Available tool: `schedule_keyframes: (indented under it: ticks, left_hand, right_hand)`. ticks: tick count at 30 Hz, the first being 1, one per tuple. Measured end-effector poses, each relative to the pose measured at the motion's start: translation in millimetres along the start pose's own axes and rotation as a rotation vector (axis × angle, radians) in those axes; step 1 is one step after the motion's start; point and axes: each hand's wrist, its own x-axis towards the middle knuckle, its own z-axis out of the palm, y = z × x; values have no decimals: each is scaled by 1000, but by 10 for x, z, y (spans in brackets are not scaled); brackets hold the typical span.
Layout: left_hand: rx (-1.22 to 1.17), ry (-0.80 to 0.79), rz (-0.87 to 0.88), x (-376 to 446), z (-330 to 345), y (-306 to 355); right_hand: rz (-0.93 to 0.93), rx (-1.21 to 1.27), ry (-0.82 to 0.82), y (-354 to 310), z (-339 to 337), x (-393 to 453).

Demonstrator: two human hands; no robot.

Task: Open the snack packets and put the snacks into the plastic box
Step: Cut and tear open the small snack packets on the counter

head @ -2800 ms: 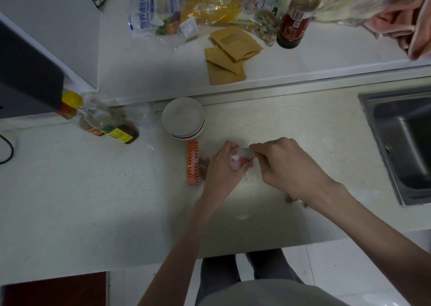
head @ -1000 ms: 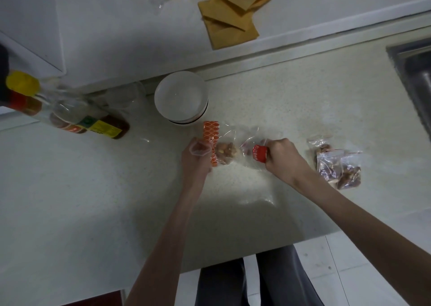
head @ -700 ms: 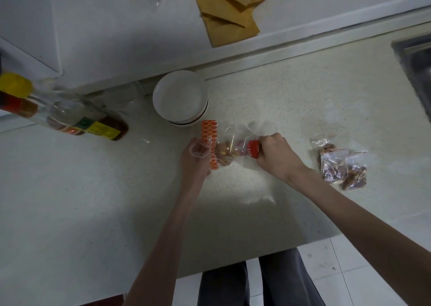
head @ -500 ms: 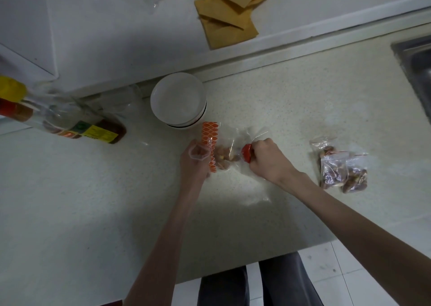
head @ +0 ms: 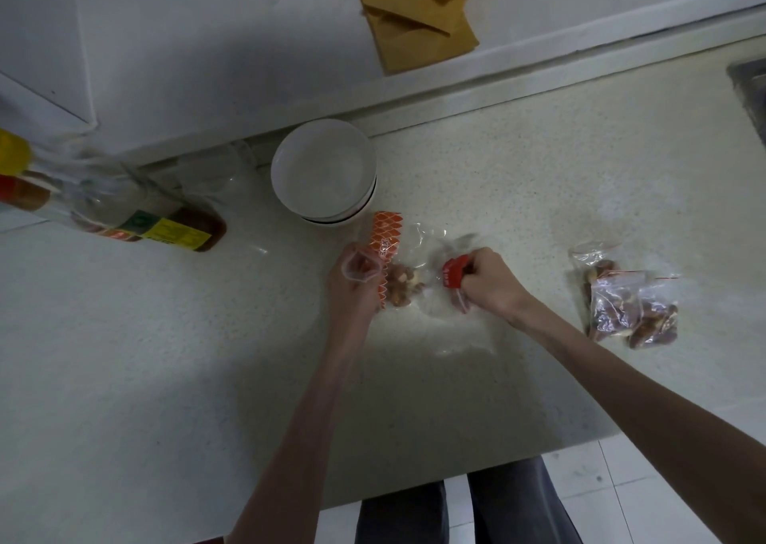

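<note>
head view. left hand (head: pixel 352 290) curls round a small clear cup-like piece and pins the orange-banded edge of a clear snack bag (head: pixel 400 270) to the counter (head: pixel 539 195); brown snacks bunch inside it just right of the fingers. right hand (head: pixel 487 280) pinches a small red packet (head: pixel 452 275), thin clear film trailing under and in front of it. both hands are grasping, neither is free. two more snack packets (head: pixel 626 305) lie closed, well apart to the right.

the plastic box: probably the clear film-edged thing under the hands, but i cannot tell its rim or walls for sure.

the step looks like tearing or emptying the red packet. best done by keeping the left hand as anchor, gripping the packet close to its seam, and tipping it low over the container so pieces do not skip across the smooth counter.

edges and room: stacked white bowls (head: pixel 325 174) sit just behind the orange band, so a backward pull is tight. a sauce bottle (head: pixel 166 228) lies well off left. the counter's front edge is near the forearms; open surface to the right between hand and spare packets. sink corner (head: pixel 750 87) is far right.
</note>
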Motion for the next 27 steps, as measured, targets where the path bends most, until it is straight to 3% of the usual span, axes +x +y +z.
schedule_keyframes:
  ticks: [5,11,15,22,27]
  left_hand:
    - [-21,10,18,20,-44,-135]
    - [258,-9,273,74,-179,-258]
    - [370,-80,346,-7,-190,-362]
    - [395,30,302,-15,-132,-393]
    - [401,7,308,-52,-62,-398]
  right_hand:
    - [-150,-138,55,-46,103,-39]
    - [-368,-345,226,-85,15,-24]
    - [-385,-370,227,-71,-5,-80]
    - [-418,-482,263,-75,-31,-156]
    - [-276,-312,220,-3,96,-50]
